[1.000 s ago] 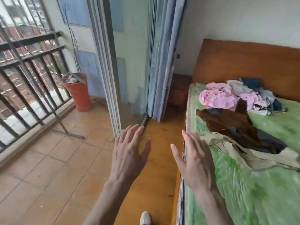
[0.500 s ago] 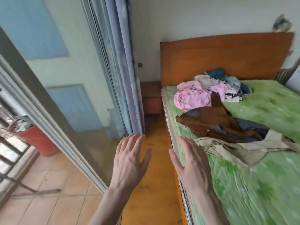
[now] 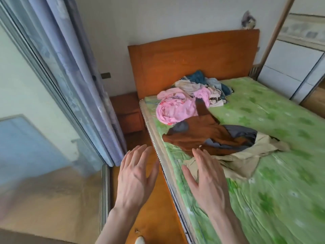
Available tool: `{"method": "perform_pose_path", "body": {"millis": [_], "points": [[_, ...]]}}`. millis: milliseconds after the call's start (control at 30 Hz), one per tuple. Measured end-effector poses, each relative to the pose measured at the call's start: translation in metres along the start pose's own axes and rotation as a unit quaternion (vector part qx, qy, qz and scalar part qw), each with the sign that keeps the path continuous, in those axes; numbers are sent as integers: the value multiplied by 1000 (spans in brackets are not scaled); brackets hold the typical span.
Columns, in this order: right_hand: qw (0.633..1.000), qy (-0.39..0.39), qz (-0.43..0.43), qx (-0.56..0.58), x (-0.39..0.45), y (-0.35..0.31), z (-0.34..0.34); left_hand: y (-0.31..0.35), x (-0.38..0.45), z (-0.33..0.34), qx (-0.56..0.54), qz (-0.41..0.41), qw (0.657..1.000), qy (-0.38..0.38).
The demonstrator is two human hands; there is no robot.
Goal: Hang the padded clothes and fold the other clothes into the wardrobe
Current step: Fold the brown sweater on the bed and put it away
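both hands hovering released, grasping nothing: left hand (image 3: 136,175) over floor (image 3: 154,217), right hand (image 3: 205,176) over bed (image 3: 274,191) edge near beige garment (image 3: 246,159), brown garment (image 3: 202,132).

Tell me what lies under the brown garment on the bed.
Under the brown garment a grey garment shows; its lower edge overlaps the beige garment. How far either runs beneath is covered.

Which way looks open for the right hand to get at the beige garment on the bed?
Probably yes, straight ahead: the right hand is open and holds nothing, its fingers over the near edge of the beige garment, with nothing between them.
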State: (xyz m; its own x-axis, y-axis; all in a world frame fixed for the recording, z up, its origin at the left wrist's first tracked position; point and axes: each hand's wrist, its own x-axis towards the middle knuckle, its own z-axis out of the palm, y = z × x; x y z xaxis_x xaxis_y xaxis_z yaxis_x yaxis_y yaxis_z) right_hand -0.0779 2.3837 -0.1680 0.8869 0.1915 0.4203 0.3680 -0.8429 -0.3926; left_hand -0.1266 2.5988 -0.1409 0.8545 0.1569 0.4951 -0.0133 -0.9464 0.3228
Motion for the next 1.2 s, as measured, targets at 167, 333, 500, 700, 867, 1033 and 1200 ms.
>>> {"method": "perform_pose_path", "body": {"millis": [167, 333, 500, 700, 867, 1033, 1200], "points": [[999, 4, 46, -26, 44, 23, 35, -19, 60, 53, -26, 37, 998, -38], [994, 15, 98, -38, 105, 30, 81, -56, 138, 110, -42, 87, 994, -58], [990, 30, 120, -64, 178, 20, 114, -93, 215, 152, -64, 109, 990, -68], [987, 34, 136, -80, 256, 16, 145, -122, 289, 203, -78, 135, 984, -86], [988, 11, 123, -93, 313, 33, 171, -144, 333, 241, -93, 128, 982, -104], [988, -12, 124, -90, 368, 65, 204, -162, 376, 291, -91, 117, 982, -118], [991, -25, 97, -84, 420, 118, 251, -169, 416, 348, -80, 86, 984, -136]]}}
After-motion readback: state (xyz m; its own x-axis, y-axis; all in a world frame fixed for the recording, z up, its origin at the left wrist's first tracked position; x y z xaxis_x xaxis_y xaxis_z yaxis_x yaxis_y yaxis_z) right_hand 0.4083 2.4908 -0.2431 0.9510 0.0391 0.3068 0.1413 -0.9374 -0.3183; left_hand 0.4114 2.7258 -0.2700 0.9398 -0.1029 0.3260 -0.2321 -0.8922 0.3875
